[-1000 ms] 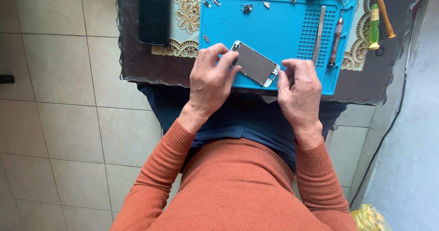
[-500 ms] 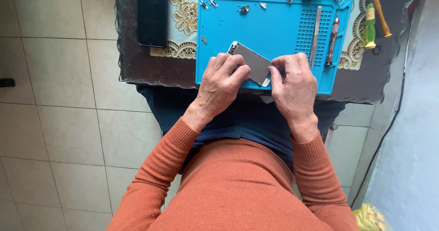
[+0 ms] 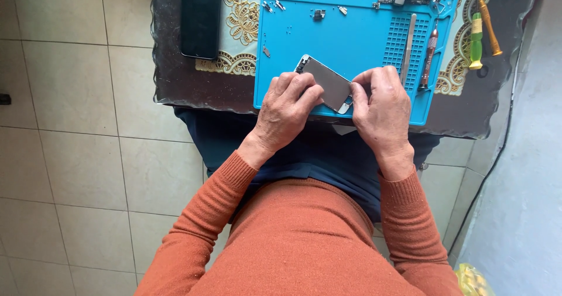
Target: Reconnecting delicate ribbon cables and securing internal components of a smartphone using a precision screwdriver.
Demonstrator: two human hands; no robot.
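Right hand (image 3: 381, 104) seemingly edged closer along the phone panel (image 3: 328, 82).

both hands, left hand (image 3: 288, 110) and right hand (image 3: 380, 108), close together, fingers curled downward

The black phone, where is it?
In the head view, the black phone lies on the glass table's left side, left of the blue mat.

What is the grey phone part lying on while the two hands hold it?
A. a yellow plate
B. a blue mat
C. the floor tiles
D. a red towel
B: the grey phone part lies on the blue mat on the table, with the left hand and the right hand on its two ends.
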